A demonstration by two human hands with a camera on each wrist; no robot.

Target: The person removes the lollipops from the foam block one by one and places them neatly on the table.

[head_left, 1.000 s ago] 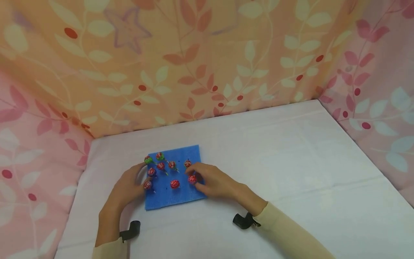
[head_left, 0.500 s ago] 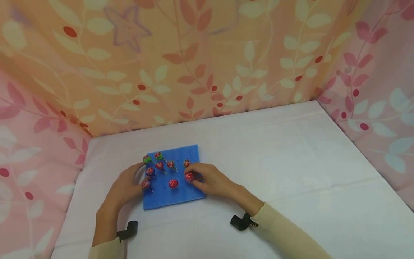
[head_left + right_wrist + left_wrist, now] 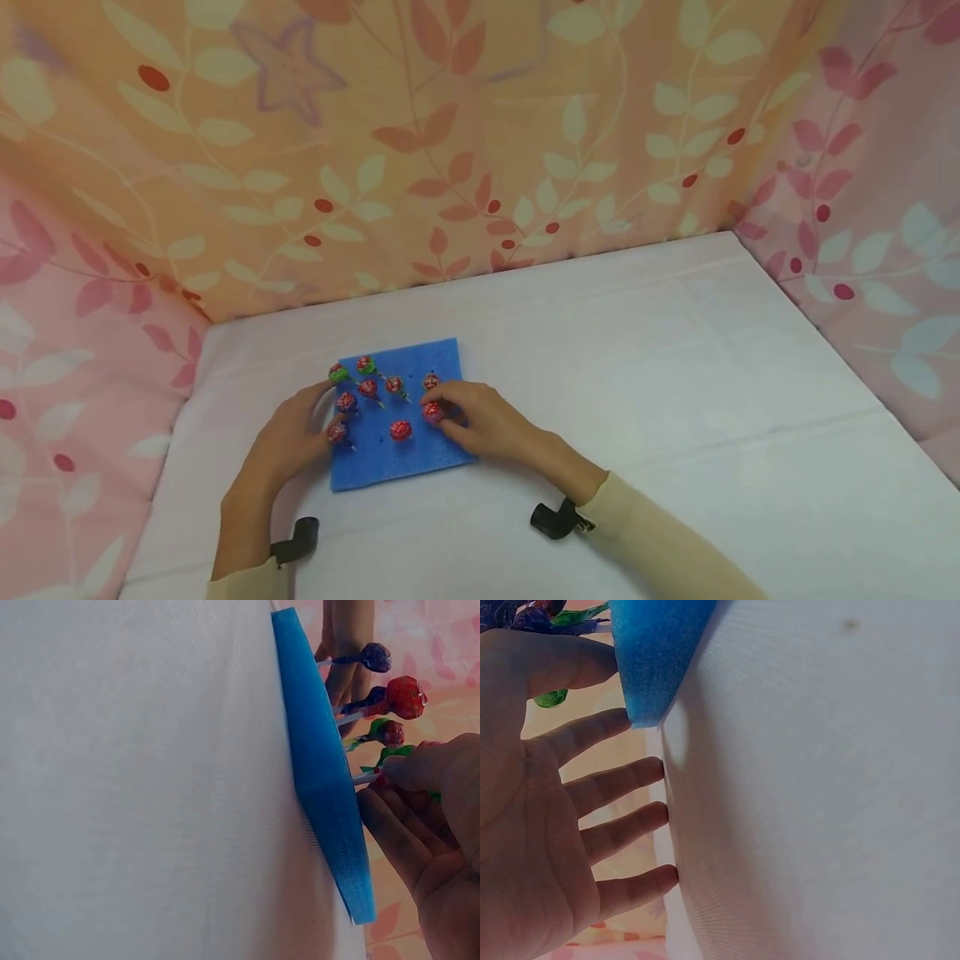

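Lollipop [image 3: 432, 412]: nudged left; placement, I judge, unsettled.
Right hand [image 3: 483, 421]: fingers pinching it.
Left hand [image 3: 291, 435]: fingers apart beside blue board [image 3: 367, 467].

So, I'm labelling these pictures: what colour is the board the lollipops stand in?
The board is blue, seen best in the head view.

The head camera looks forward and down from farther off, taking in the table [image 3: 675, 375], the left hand [image 3: 285, 433], the right hand [image 3: 495, 421] and the blue board [image 3: 375, 467]. Each wrist camera sits close and low, its picture turned sideways. All three share the board; the right wrist's also reaches the left hand.
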